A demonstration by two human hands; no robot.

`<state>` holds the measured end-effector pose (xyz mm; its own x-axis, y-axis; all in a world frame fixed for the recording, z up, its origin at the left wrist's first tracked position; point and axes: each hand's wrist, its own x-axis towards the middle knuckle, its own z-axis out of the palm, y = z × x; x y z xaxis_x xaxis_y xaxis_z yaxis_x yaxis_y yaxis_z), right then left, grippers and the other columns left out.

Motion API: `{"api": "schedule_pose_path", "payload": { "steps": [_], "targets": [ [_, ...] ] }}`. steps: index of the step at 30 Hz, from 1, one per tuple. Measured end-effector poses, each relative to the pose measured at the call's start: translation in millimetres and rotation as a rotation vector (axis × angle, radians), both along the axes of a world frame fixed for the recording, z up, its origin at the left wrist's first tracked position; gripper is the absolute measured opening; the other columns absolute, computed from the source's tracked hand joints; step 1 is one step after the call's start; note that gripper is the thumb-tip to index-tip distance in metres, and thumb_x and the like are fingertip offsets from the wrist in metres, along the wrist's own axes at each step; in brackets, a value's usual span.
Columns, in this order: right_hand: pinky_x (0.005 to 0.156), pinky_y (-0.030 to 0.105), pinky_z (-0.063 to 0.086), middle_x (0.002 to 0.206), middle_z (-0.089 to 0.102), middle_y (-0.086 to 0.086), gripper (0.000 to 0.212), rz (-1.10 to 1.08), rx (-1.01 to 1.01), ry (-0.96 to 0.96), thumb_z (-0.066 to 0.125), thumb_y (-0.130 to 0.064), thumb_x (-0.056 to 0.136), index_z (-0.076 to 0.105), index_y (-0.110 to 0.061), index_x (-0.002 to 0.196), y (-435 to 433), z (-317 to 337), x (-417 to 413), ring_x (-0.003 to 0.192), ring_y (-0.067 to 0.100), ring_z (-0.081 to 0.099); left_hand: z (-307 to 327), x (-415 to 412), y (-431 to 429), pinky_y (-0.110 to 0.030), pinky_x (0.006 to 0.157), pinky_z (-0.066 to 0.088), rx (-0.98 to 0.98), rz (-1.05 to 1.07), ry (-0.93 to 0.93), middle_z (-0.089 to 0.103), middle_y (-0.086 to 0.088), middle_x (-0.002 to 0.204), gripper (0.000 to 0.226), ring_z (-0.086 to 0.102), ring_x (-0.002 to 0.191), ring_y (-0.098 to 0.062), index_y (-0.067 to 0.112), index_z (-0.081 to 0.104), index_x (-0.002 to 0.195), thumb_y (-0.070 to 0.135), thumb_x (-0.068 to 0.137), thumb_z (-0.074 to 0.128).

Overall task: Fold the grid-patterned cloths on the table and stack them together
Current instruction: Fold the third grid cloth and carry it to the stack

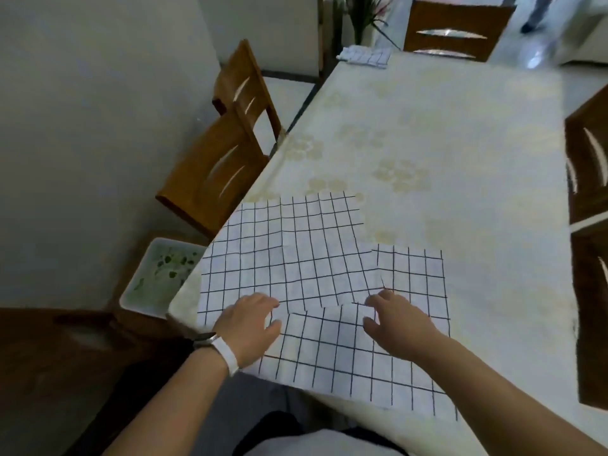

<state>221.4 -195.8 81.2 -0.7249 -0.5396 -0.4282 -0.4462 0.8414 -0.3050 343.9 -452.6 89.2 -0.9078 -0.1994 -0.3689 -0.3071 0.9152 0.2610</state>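
Observation:
Two white cloths with black grid lines lie spread and overlapping on the near end of the table (444, 153). The far cloth (289, 245) reaches toward the left table edge. The near cloth (355, 357) lies partly over it and hangs past the front edge. My left hand (250, 327), with a white wristband, rests at the near cloth's upper left corner, fingers curled at its edge. My right hand (394, 320) rests at that cloth's upper edge, fingertips bent onto the fabric. Whether either hand pinches the cloth is unclear.
A folded grid cloth (365, 55) sits at the table's far left corner. Wooden chairs stand on the left (223, 166), the far end (457, 28) and the right (589, 159). A white tray (158, 278) with green bits sits low beside the table's left corner.

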Motion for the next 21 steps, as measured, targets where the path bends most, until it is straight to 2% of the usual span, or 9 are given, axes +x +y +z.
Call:
{"api": "schedule_pose_path", "payload": {
  "steps": [7,13,18,21],
  "targets": [
    [0.094,0.035,0.049,0.138,0.048,-0.002,0.047,-0.12,0.059,-0.06,0.047,-0.046,0.095,0.045,-0.026,0.138,-28,-20,-3,0.117,0.017,0.051,-28,-26,-47,-0.033,0.102,0.04,0.08,-0.034,-0.062,0.05,0.008,0.135,0.043,0.045,0.123,-0.012,0.027,0.049,0.133,0.044,0.094,0.045],
    [0.098,0.033,0.047,0.142,0.047,0.0,0.047,-0.267,0.081,-0.137,0.05,-0.043,0.096,0.046,-0.024,0.138,-78,-32,-5,0.119,0.016,0.052,-52,-41,-83,-0.036,0.098,0.042,0.1,-0.207,-0.149,0.048,0.006,0.134,0.045,0.046,0.119,-0.016,0.026,0.045,0.134,0.044,0.093,0.041],
    [0.096,0.033,0.048,0.138,0.049,0.001,0.046,-0.297,0.084,-0.125,0.051,-0.04,0.095,0.047,-0.022,0.137,-121,-41,-14,0.115,0.016,0.054,-68,-62,-116,-0.035,0.1,0.039,0.145,-0.206,-0.069,0.046,0.006,0.136,0.046,0.043,0.122,-0.016,0.026,0.045,0.135,0.041,0.092,0.042],
    [0.096,0.036,0.049,0.138,0.048,0.001,0.046,-0.311,0.099,-0.122,0.05,-0.039,0.095,0.047,-0.022,0.137,-139,-52,-28,0.116,0.018,0.053,-78,-73,-133,-0.034,0.107,0.033,0.121,-0.178,-0.056,0.038,0.004,0.146,0.051,0.036,0.131,-0.016,0.024,0.039,0.141,0.039,0.093,0.044]
  ]
}}
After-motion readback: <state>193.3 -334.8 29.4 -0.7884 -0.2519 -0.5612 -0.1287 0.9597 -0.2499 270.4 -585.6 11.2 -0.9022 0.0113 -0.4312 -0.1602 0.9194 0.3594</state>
